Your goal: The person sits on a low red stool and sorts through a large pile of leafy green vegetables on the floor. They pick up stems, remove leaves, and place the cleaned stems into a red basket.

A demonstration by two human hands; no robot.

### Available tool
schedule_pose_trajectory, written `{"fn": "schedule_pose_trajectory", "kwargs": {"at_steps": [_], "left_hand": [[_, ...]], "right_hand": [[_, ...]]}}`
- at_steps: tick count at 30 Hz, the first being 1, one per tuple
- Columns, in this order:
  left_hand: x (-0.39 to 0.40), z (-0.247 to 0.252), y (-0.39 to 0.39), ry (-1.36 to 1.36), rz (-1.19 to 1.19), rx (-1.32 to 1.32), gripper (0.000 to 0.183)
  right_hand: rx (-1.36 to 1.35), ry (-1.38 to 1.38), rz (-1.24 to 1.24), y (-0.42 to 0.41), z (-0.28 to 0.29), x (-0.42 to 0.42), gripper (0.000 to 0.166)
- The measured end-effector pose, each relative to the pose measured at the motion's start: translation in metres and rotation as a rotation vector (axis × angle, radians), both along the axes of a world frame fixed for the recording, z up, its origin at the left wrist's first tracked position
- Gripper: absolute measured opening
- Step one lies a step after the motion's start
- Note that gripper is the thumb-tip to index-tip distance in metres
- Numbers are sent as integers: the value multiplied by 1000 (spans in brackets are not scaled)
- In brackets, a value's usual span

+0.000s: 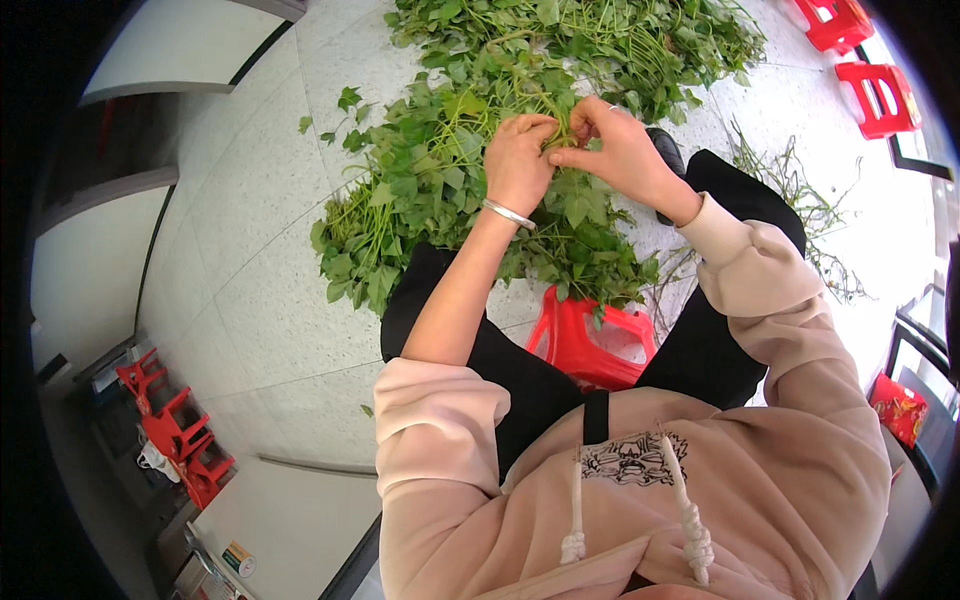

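Both hands meet above a large heap of leafy green vines on the floor. My left hand, with a silver bangle at the wrist, has its fingers closed around green stems. Close against it, my right hand, wearing a ring, pinches the same stems between thumb and fingers. The exact ends of the stems are hidden by the fingers. A second broad pile of vines lies beyond the hands.
A red plastic stool stands between my knees. Thin bare stems are scattered on the floor at the right. More red stools stand at the upper right, with red stools at the lower left. A white tabletop is at the bottom left.
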State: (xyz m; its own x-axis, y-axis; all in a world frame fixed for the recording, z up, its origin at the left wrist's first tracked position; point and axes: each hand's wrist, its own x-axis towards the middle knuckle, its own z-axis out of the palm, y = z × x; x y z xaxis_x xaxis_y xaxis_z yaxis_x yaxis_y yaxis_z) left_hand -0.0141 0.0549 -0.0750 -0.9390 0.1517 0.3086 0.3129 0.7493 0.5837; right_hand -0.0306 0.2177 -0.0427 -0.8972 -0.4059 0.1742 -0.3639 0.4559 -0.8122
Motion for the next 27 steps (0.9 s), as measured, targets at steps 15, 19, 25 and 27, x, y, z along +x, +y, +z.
{"fn": "schedule_pose_trajectory", "kwargs": {"at_steps": [15, 19, 25, 27], "left_hand": [[-28, 25, -68, -217, 207, -48, 10], [-8, 32, -34, -729, -16, 465, 30], [-2, 27, -18, -916, 18, 1048, 25], [-5, 29, -18, -927, 35, 1070, 23]], "right_hand": [[-485, -1134, -1, 26, 1, -1, 13], [-704, -1229, -4, 22, 1, -5, 17], [-675, -1192, 108, 11, -5, -4, 16], [-607, -1062, 163, 8, -7, -2, 14]]}}
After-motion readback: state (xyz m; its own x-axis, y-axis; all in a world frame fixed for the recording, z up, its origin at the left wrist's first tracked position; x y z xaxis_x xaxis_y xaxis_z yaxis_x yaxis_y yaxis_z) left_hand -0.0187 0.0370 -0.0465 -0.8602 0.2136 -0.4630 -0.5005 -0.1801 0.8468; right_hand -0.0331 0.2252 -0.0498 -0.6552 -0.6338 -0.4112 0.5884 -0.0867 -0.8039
